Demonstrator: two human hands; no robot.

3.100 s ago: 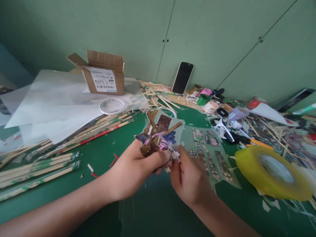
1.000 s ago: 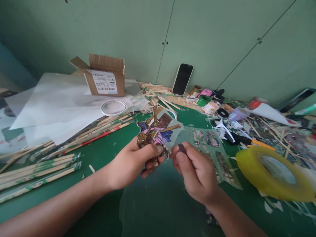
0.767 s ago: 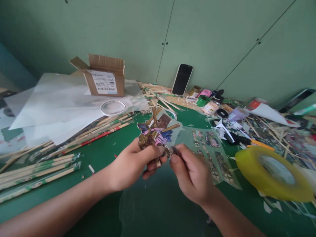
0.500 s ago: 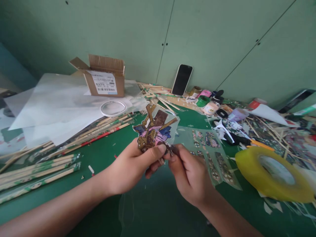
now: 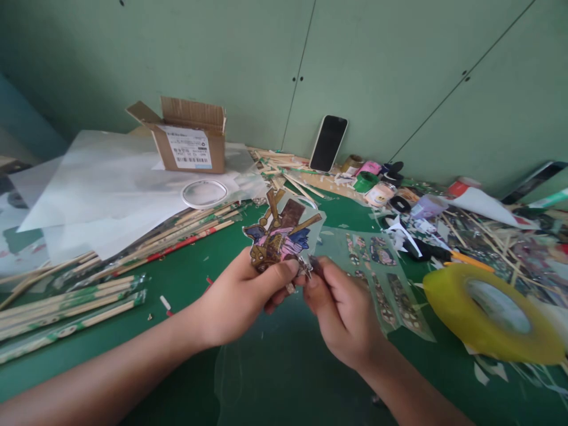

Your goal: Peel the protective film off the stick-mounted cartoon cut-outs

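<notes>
A flat paper cutout point(image 5: 284, 236), drawn in brown, gold, pink and blue and edged with clear film, is held over the middle of the green table. My left hand point(image 5: 252, 290) is closed on its lower left part, the thumb pressing on top. Close beside it my right hand point(image 5: 344, 302) pinches at the lower right end of the cutout, by a small dark piece point(image 5: 310, 266). The fingertips hide what exactly joins there. Behind my right hand lies a clear sheet point(image 5: 386, 278) with more printed pieces.
An open cardboard box point(image 5: 190, 145) stands on white sheets point(image 5: 102, 195) at the back left. Wrapped chopsticks point(image 5: 75, 307) lie at left. A phone point(image 5: 328, 144) leans on the wall. A yellow tape roll point(image 5: 448, 307) and cluttered scraps fill the right side.
The cutout and my left hand have shifted very slightly to the right. Both hands keep the same hold.
</notes>
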